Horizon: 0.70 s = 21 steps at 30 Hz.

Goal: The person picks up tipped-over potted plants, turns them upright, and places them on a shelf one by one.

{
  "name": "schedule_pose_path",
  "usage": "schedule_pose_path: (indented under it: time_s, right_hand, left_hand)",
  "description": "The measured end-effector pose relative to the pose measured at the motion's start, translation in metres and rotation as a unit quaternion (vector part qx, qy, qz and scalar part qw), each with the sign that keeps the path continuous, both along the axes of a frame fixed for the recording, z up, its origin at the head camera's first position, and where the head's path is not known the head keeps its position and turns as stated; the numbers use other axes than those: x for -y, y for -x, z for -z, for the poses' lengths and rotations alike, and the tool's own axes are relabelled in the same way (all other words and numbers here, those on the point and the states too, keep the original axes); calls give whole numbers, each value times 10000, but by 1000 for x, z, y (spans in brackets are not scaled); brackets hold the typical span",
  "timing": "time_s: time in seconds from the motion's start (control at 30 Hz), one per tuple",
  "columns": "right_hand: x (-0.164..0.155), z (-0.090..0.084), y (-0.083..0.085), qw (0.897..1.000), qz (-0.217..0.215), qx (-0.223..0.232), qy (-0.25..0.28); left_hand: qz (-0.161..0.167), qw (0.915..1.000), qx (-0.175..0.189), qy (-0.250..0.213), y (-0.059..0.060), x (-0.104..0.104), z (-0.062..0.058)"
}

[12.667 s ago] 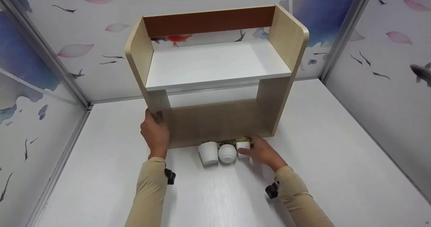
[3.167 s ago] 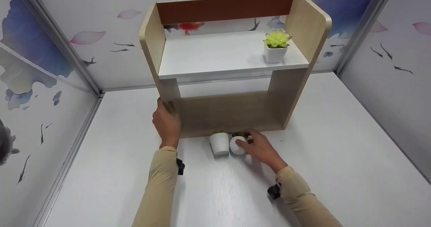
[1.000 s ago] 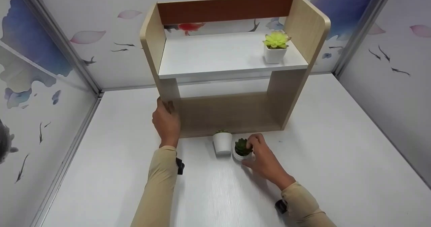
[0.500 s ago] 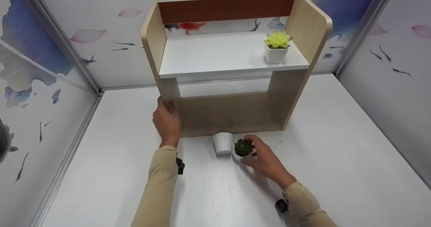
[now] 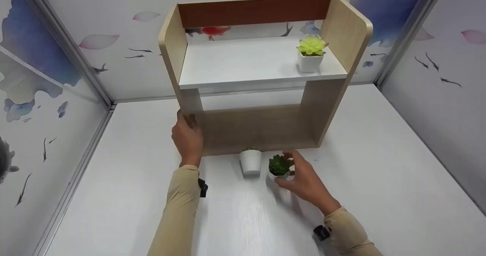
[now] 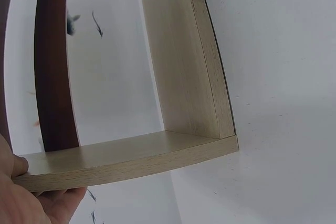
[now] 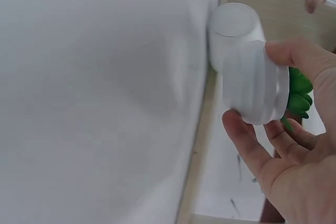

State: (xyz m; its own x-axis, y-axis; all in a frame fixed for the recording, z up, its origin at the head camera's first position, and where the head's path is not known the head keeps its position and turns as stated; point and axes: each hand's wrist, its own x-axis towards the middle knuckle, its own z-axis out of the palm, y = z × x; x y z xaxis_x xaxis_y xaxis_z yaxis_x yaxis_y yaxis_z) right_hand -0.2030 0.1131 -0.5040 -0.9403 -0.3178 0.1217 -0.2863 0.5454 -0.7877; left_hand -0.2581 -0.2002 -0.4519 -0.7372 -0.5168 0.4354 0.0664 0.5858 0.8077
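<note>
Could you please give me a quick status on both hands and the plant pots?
Left hand grips shelf unit. Right hand holds dark green plant pot, upright. White pot beside it; nothing blocking.

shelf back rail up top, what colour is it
Reddish brown; the back rail shows best in the head view.

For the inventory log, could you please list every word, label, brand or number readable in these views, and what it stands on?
None: no view shows readable text.
The wooden two-tier desk shelf, held by the left hand, is plain.
The ribbed white pot with the dark green succulent, in the right hand, is blank.
The smooth white pot lying on its side and the white square pot with the yellow-green succulent carry no label.
The wall panels show only fish and petals.
</note>
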Motion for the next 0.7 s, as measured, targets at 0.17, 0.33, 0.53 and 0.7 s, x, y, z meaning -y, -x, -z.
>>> schedule_pose_path:
  time_s: [0.17,0.33,0.53,0.7]
  right_hand:
    - [-4,-25,-3,9993,-94,-304,192]
    - [-5,-50,-8,9973,-119,-610,402]
    - [-2,-87,-13,9941,-85,-921,570]
    - [-1,-126,-16,9888,-90,-1246,818]
  left_hand:
    - [-3,10000,13,-43,-1,0,0]
    - [13,10000,-11,-24,-1,0,1]
    - [20,10000,-45,-22,0,0,2]
    - [7,10000,0,5,0,0,1]
